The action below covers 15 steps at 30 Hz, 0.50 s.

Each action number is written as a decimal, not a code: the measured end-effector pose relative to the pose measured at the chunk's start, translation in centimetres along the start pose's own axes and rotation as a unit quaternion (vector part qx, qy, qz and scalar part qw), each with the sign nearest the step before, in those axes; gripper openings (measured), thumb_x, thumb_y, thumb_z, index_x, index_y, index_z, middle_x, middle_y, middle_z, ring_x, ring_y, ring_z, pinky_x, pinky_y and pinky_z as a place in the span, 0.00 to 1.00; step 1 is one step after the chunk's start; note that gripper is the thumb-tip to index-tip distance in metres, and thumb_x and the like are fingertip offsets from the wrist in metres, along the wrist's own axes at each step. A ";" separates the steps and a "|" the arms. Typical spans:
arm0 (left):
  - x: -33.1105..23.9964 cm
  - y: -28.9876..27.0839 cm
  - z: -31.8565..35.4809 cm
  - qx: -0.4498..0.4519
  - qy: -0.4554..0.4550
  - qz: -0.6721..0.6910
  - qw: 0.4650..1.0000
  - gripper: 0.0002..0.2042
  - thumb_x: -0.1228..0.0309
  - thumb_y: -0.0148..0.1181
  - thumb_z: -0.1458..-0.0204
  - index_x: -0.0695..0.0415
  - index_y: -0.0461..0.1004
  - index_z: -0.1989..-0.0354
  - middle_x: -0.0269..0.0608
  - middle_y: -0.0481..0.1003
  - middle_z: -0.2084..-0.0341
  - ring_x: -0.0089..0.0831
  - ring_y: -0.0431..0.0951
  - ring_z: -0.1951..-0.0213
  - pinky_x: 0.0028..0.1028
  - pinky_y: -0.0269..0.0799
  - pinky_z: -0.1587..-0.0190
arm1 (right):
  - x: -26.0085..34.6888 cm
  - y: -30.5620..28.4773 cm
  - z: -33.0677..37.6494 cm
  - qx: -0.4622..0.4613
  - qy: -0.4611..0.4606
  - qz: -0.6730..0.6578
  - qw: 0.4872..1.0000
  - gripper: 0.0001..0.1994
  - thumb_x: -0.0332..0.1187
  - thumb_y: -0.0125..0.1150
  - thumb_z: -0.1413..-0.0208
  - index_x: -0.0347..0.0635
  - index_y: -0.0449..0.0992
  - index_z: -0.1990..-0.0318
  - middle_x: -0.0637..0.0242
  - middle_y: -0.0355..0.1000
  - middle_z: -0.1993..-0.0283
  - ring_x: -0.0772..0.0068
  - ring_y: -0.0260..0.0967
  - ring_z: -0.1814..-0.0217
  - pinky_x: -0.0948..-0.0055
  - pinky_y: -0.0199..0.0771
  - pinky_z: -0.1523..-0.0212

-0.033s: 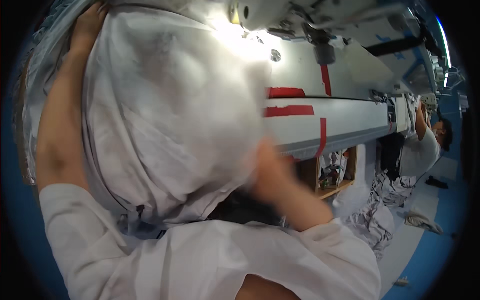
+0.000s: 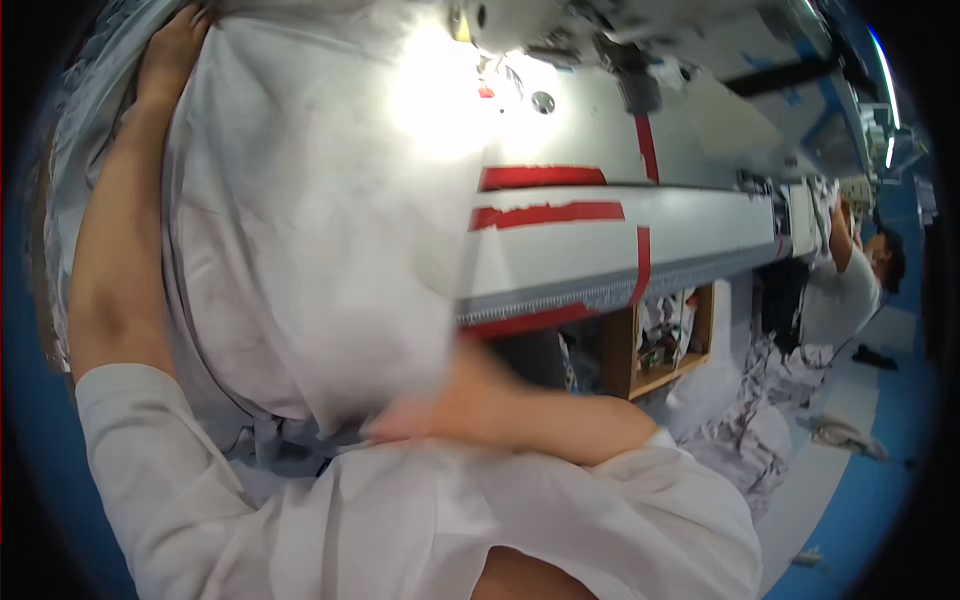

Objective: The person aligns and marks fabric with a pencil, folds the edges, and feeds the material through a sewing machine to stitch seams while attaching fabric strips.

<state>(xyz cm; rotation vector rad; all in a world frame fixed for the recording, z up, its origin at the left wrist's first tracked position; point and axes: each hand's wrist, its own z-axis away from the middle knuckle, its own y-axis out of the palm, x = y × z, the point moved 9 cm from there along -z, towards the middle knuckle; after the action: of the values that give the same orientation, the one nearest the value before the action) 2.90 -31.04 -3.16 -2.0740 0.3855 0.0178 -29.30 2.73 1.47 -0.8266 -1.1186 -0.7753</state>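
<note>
A large piece of white cloth (image 2: 300,200) spreads over the left half of the sewing table and hangs over its near edge. At the far left corner, my left hand (image 2: 177,45) is closed on the cloth, fingertips partly hidden. Motion smears my right hand (image 2: 440,405), which is at the cloth's near right edge, close to my body; its fingers cannot be made out. Beyond the cloth's right side stands a sewing machine (image 2: 530,28), its lamp glaring over the needle area.
Red tape strips (image 2: 550,212) mark the pale tabletop (image 2: 700,225), and a ruler runs along its front edge. Beneath is a wooden compartment (image 2: 665,375) holding small items. White cloth heaps (image 2: 750,440) lie at right. Farther off, a person (image 2: 840,300) sits at another station.
My right hand has swept left and toward my body. The cloth's right edge has shifted left, baring more red tape and tabletop. My left hand stays in place.
</note>
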 end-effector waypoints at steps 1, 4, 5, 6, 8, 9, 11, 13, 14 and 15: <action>-1.1 -0.1 0.0 0.029 -0.020 -0.008 0.999 0.18 0.55 0.50 0.40 0.52 0.70 0.48 0.60 0.72 0.54 0.57 0.70 0.50 0.48 0.68 0.52 | 1.7 4.1 1.0 0.063 -0.088 -0.033 0.994 0.24 0.35 0.56 0.42 0.33 0.64 0.40 0.49 0.58 0.35 0.53 0.52 0.32 0.60 0.49 0.33; -8.3 -3.7 2.0 0.112 -0.068 -0.084 0.988 0.25 0.50 0.50 0.41 0.61 0.70 0.48 0.54 0.74 0.50 0.49 0.74 0.47 0.39 0.69 0.48 | 1.5 8.8 1.2 0.341 -0.140 0.104 0.924 0.23 0.37 0.46 0.35 0.34 0.62 0.37 0.48 0.58 0.34 0.57 0.60 0.37 0.59 0.59 0.37; -12.6 -4.2 4.3 0.185 -0.073 0.329 0.923 0.29 0.51 0.50 0.41 0.65 0.64 0.41 0.47 0.73 0.47 0.42 0.73 0.45 0.35 0.67 0.44 | -1.1 6.9 1.0 0.315 0.010 0.072 0.946 0.21 0.36 0.41 0.34 0.35 0.64 0.38 0.50 0.61 0.36 0.60 0.64 0.41 0.61 0.65 0.44; -16.1 -5.6 7.3 0.223 -0.063 0.405 0.885 0.32 0.52 0.53 0.42 0.64 0.59 0.38 0.46 0.68 0.43 0.39 0.68 0.41 0.33 0.61 0.40 | -3.4 4.5 1.5 0.288 0.130 0.039 0.948 0.20 0.35 0.37 0.33 0.36 0.66 0.39 0.52 0.63 0.37 0.63 0.67 0.45 0.62 0.71 0.51; -21.1 -8.0 13.6 0.286 -0.028 0.476 0.831 0.39 0.54 0.58 0.45 0.64 0.50 0.31 0.45 0.57 0.34 0.34 0.56 0.32 0.29 0.51 0.33 | -3.8 3.0 3.4 0.217 0.057 -0.054 0.973 0.18 0.34 0.47 0.37 0.36 0.69 0.43 0.54 0.68 0.43 0.65 0.70 0.48 0.65 0.72 0.51; -21.0 -8.8 15.2 0.272 -0.043 0.429 0.860 0.37 0.60 0.58 0.47 0.64 0.51 0.32 0.47 0.57 0.34 0.37 0.56 0.32 0.29 0.50 0.33 | -4.2 2.5 4.5 0.177 0.023 -0.094 0.979 0.18 0.33 0.52 0.39 0.36 0.70 0.44 0.55 0.70 0.46 0.66 0.71 0.50 0.67 0.72 0.51; -19.4 -9.7 17.5 0.235 -0.063 0.340 0.908 0.36 0.70 0.57 0.51 0.63 0.52 0.32 0.51 0.56 0.33 0.41 0.56 0.32 0.30 0.49 0.32 | -5.3 2.4 7.1 0.097 -0.041 -0.165 0.981 0.18 0.32 0.62 0.44 0.35 0.73 0.48 0.58 0.75 0.52 0.68 0.73 0.53 0.70 0.73 0.52; -17.3 -11.0 17.2 0.185 -0.093 0.250 0.946 0.33 0.78 0.55 0.52 0.64 0.56 0.34 0.53 0.57 0.35 0.43 0.57 0.33 0.31 0.51 0.32 | -7.5 4.2 9.5 0.046 -0.049 -0.210 0.975 0.17 0.34 0.65 0.45 0.33 0.75 0.52 0.58 0.77 0.55 0.68 0.74 0.53 0.72 0.72 0.51; -15.9 -11.9 16.7 0.144 -0.155 0.201 0.956 0.30 0.80 0.53 0.51 0.64 0.58 0.35 0.54 0.60 0.36 0.43 0.59 0.34 0.31 0.53 0.33 | -9.2 5.7 10.2 0.036 -0.027 -0.221 0.974 0.16 0.36 0.64 0.43 0.31 0.76 0.54 0.57 0.77 0.56 0.67 0.73 0.51 0.72 0.71 0.50; -17.3 -12.5 16.4 0.154 -0.113 0.205 0.960 0.30 0.80 0.53 0.51 0.64 0.58 0.35 0.54 0.60 0.36 0.43 0.59 0.34 0.31 0.53 0.33 | -10.7 6.5 11.2 0.036 -0.027 -0.221 0.974 0.16 0.36 0.64 0.43 0.31 0.76 0.54 0.57 0.77 0.56 0.67 0.73 0.51 0.72 0.71 0.50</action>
<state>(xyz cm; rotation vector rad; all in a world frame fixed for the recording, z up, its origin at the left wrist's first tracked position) -7.72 -6.83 1.87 -1.6344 0.6270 0.4137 -31.43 16.79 -7.48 -0.5421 -1.3936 -1.0772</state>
